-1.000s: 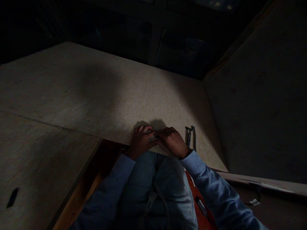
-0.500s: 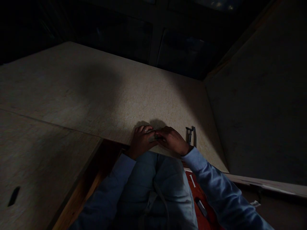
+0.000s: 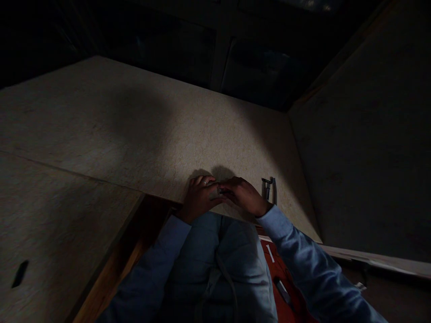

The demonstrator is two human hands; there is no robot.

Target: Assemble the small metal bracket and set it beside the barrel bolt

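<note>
Close to the near edge of the stone-patterned tabletop (image 3: 208, 130), my two hands meet. My left hand (image 3: 199, 196), with a ring on one finger, has its fingers curled around a small dark thing (image 3: 221, 190), mostly hidden. From the other side, my right hand (image 3: 245, 195) pinches at that same thing, its fingertips pressed together. The thing is too small and dim to name. Just right of my right wrist lies a dark T-shaped object (image 3: 267, 188), shaped like a safety razor, its shadow beside it.
A tall dark panel (image 3: 363, 148) borders the table on the right. Below the edge, by my right leg, a dark and grey handheld object (image 3: 283, 290) rests on a red surface (image 3: 286, 269). At lower left, a dark slot or strip (image 3: 20, 273) marks another panel.
My right hand has shifted very slightly to the right. Both hands stay on the small dark thing, and the view has moved a little.
</note>
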